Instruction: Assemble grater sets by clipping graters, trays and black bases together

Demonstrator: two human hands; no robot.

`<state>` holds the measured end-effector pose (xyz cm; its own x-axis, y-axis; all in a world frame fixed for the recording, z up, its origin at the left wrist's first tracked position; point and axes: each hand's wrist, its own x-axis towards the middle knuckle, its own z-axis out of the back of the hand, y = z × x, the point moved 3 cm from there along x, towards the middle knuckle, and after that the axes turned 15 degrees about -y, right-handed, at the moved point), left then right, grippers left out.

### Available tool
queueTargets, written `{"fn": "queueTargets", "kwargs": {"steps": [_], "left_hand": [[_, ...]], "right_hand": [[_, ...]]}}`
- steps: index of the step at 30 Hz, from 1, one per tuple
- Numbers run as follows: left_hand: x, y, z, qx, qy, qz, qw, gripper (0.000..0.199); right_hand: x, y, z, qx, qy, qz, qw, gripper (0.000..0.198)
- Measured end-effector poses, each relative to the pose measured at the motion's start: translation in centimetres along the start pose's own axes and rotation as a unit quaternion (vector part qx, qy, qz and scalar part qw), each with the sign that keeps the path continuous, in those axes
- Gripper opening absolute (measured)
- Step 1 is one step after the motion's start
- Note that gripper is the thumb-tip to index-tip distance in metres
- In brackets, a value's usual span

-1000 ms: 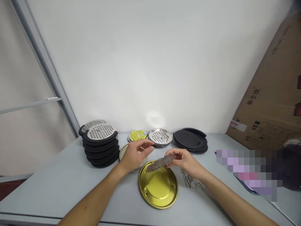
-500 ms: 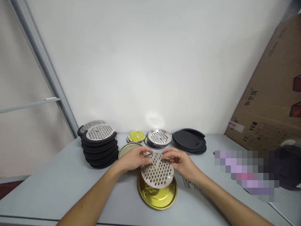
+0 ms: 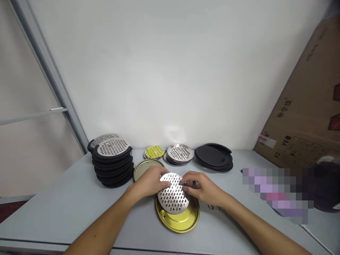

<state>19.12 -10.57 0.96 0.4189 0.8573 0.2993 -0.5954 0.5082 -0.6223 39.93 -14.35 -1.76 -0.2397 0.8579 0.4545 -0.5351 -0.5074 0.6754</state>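
Note:
My left hand pinches the upper left rim of a round metal grater disc, which is full of small raised holes and tilted toward me. At its right edge, the thumb and fingers of my right hand are closed on the rim. Below the disc lies a shiny gold round lid-like plate on the table, partly covered by it. Another pale gold round plate sits behind my left hand and is partly hidden by it.
Black rings with grater discs form a tall stack on the left. At the back are a yellow patterned grater disc, stacked silver grater discs and black round trays. Scissors-like handles lie by my right wrist. A cardboard box stands right.
The grater disc has turned and shifted slightly left, now catching bright light. My right hand has slid down along its right edge, while my left hand keeps its pinch.

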Motion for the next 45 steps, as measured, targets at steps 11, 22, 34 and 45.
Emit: {"fn": "queueTargets", "kwargs": {"steps": [11, 22, 34, 45], "left_hand": [[0.0, 0.2, -0.8, 0.034, 0.017, -0.005, 0.999, 0.033], [-0.3, 1.0, -1.7, 0.028, 0.041, 0.009, 0.999, 0.042], [-0.5, 0.7, -1.5, 0.065, 0.055, -0.018, 0.996, 0.040], [-0.7, 0.5, -1.3, 0.082, 0.069, -0.034, 0.994, 0.042]], "right_hand": [[0.0, -0.1, 0.0, -0.029, 0.024, -0.012, 0.999, 0.014], [-0.2, 0.1, 0.0, -0.018, 0.045, -0.023, 0.999, 0.020], [-0.5, 0.2, -0.3, 0.001, 0.058, -0.033, 0.998, 0.013], [-0.5, 0.1, -0.5, -0.003, 0.072, -0.023, 0.997, 0.015]]}}
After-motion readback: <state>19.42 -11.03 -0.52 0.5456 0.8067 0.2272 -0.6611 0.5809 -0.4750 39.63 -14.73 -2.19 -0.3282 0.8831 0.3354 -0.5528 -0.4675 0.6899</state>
